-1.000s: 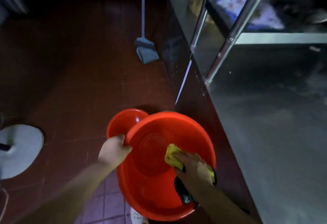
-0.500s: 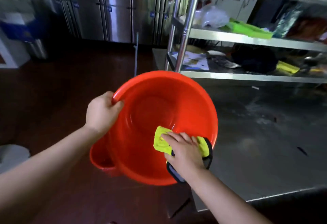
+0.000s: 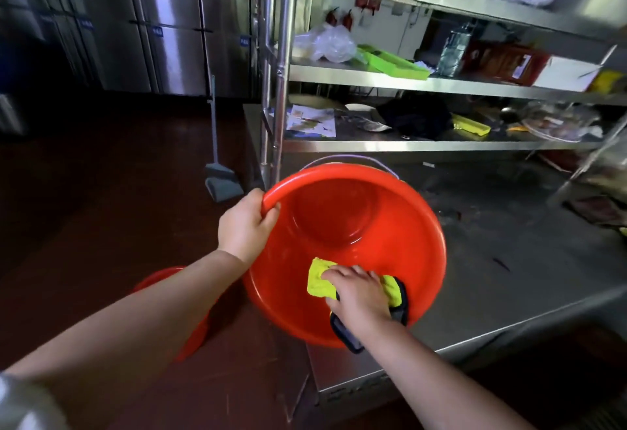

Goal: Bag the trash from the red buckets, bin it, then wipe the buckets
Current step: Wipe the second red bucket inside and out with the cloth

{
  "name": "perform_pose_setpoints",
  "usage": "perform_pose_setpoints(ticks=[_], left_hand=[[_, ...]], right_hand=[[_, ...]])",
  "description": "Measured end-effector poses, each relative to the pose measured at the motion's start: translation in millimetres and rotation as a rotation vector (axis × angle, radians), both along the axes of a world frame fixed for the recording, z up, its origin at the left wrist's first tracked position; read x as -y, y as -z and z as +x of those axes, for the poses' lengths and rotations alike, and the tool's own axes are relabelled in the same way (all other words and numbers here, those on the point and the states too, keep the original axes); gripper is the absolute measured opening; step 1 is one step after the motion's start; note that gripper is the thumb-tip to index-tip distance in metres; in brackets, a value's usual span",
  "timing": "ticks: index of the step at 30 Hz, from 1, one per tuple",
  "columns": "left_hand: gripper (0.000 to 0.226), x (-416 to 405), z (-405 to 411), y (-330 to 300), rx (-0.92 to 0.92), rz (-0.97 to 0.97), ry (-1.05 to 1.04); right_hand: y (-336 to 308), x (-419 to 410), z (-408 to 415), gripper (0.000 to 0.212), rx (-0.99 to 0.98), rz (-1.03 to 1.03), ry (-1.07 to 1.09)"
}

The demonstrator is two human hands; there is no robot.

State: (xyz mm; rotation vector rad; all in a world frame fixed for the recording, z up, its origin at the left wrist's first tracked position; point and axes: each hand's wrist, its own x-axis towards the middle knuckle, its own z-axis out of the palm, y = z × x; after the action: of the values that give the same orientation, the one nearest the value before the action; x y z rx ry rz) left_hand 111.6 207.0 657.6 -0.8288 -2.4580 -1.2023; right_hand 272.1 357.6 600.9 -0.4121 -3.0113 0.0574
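Observation:
A red bucket point(image 3: 342, 226) is tilted toward me over the edge of a steel table, its inside bare. My left hand point(image 3: 246, 226) grips its rim at the upper left. My right hand point(image 3: 359, 294) presses a yellow cloth point(image 3: 320, 282) with a dark edge against the lower inner wall, fingers curled over it. A second red bucket point(image 3: 163, 280) stands on the floor below, mostly hidden behind my left forearm.
The steel table point(image 3: 492, 260) runs along the right, with steel shelves point(image 3: 407, 83) full of clutter behind it. A long-handled dustpan point(image 3: 222, 185) leans by the shelf post. Steel cabinets point(image 3: 169, 22) line the back wall. Dark red floor point(image 3: 101, 192) lies to the left.
The bucket has come up from near the floor to table height and tilted toward me. My view has risen to the shelves. My right hand keeps the cloth on the inner wall.

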Motion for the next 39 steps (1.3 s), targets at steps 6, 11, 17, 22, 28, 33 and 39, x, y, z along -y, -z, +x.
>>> perform_pose_setpoints(ticks=[6,11,17,22,28,33,39], left_hand=[[0.018,-30.5,-22.4,51.0,0.044,-0.005,0.088],[0.019,-44.2,-47.0,73.0,0.102,-0.041,0.114],[0.022,-44.0,-57.7,100.6,0.106,-0.071,0.196],[0.051,-35.1,-40.4,155.4,0.495,0.049,0.027],[0.029,-44.6,24.8,234.3,1.09,0.295,0.15],[0.03,-50.1,28.7,235.5,1.017,0.418,0.184],[0.028,-41.8,-0.5,196.3,0.783,0.211,0.062]], right_hand=[[56.9,-22.0,-18.8,0.044,0.116,-0.11,0.081],[111.5,-20.1,-34.2,0.05,0.185,-0.211,0.043],[137.2,-25.4,-45.1,0.059,0.084,-0.15,0.024],[154.1,-33.6,-41.2,0.057,0.124,-0.223,0.032],[165.1,-30.0,-32.5,0.068,0.132,-0.224,-0.071],[173.8,-63.3,-57.9,0.062,0.122,-0.298,-0.083],[173.0,-113.4,-131.6,0.062,0.075,-0.283,-0.023]])
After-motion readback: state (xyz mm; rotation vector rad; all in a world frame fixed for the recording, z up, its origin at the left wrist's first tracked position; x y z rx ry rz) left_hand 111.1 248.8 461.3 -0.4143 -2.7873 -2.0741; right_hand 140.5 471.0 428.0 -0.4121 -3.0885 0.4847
